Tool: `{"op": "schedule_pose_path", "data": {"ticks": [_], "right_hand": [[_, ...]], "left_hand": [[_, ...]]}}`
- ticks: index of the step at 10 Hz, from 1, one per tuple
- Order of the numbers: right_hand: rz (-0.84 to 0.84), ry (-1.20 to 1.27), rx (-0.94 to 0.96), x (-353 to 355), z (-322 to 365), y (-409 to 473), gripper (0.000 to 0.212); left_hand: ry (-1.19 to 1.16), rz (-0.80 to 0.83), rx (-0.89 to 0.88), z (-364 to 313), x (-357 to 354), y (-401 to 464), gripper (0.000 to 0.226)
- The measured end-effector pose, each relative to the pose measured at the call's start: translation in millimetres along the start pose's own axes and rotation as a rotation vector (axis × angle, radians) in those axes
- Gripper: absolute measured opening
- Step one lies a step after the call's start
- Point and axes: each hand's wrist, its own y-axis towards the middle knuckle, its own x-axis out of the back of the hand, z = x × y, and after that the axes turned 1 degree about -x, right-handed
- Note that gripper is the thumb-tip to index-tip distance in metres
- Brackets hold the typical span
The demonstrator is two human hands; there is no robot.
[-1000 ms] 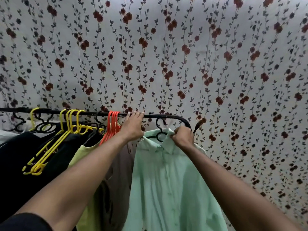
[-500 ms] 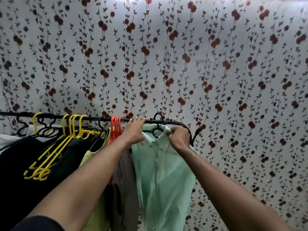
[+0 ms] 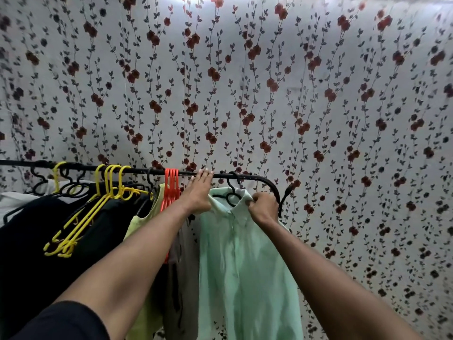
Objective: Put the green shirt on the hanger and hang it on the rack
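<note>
The pale green shirt [image 3: 242,261] hangs on a black hanger [image 3: 232,192], whose hook sits over the black rack bar [image 3: 137,171] near the bar's right end. My right hand [image 3: 263,207] pinches the shirt's collar on the right side. My left hand [image 3: 199,192] lies flat with its fingertips on the bar, just left of the hook, its palm against the shirt's left shoulder.
Left of the shirt hang a grey garment [image 3: 182,278], a yellow-green top [image 3: 144,241], orange hangers [image 3: 171,187], yellow hangers [image 3: 98,212] and dark clothes [image 3: 36,241]. Floral wallpaper [image 3: 269,94] covers the wall behind. The bar bends down at its right end [image 3: 277,192].
The hanger's hook has risen from below the bar onto it. The shirt has swung and settled under the bar. Both hands have kept their places.
</note>
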Motion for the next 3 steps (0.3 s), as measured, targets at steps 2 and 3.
{"op": "schedule_pose_path", "data": {"ticks": [2,3], "right_hand": [[0.021,-0.004,0.033,10,-6,-5,0.016],[-0.003,-0.001,0.067,20,-7,-11,0.015]], "left_hand": [[0.082,-0.017,-0.041,-4,-7,-23,0.098],[0.087,-0.057,-0.091,-15,5,-46,0.093]]}}
